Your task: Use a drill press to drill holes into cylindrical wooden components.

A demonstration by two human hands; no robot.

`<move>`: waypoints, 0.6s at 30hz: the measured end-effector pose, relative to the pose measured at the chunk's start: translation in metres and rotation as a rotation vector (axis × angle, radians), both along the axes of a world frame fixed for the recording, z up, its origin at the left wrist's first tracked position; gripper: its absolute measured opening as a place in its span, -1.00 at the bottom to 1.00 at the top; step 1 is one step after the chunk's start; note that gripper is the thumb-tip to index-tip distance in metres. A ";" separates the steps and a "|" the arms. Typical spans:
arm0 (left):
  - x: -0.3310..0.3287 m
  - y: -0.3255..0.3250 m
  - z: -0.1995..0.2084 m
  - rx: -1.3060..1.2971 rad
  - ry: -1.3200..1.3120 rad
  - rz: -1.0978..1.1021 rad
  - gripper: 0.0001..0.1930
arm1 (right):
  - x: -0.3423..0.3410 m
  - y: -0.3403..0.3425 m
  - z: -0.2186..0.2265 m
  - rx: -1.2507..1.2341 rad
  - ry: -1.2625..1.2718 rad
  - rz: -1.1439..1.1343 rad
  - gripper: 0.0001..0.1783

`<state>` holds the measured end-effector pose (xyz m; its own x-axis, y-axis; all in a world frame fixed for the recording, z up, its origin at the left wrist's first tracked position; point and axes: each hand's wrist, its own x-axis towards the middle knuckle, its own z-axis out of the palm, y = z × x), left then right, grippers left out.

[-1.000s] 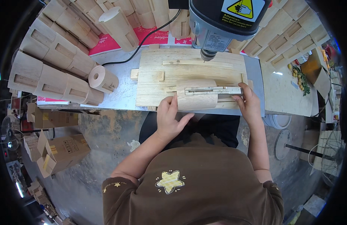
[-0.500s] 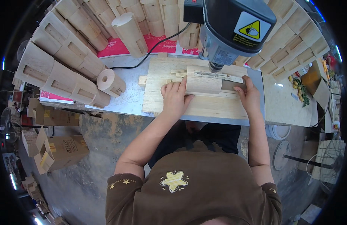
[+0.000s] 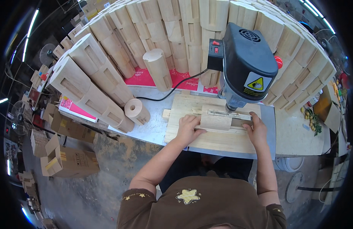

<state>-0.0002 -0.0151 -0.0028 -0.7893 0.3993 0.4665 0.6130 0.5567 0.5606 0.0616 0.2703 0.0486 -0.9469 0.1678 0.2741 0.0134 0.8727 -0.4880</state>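
A pale wooden cylinder lies on its side in a wooden jig board, under the chuck of a dark bench drill press. Along its top runs a light slotted strip. A grey bar-like piece sticks out past the cylinder's right end. My left hand presses against the cylinder's left end, fingers bent and thumb on the near side. With fingers beyond and thumb in front, my right hand grips the outer end of the grey piece. The drill tip is hard to make out.
Stacked wooden cylinders with cut recesses wall in the table's left, back and right. A single upright cylinder and a short bored one stand nearer. A black cable crosses the table. Cardboard boxes sit on the floor at left.
The view has tilted up, so the table sits lower in the picture and more stacked cylinders show. Both hands keep their places at the cylinder and the grey piece.
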 end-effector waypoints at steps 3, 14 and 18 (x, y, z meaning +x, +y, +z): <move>-0.003 0.000 -0.003 -0.003 0.016 -0.020 -0.43 | 0.003 0.001 0.021 -0.058 -0.086 0.030 -0.39; -0.005 -0.005 -0.005 -0.006 0.017 -0.019 -0.51 | -0.076 0.004 0.196 -0.226 0.720 0.144 -0.69; -0.008 -0.003 -0.010 -0.003 -0.027 -0.030 -0.57 | -0.097 -0.004 0.192 -0.191 0.399 0.081 -0.57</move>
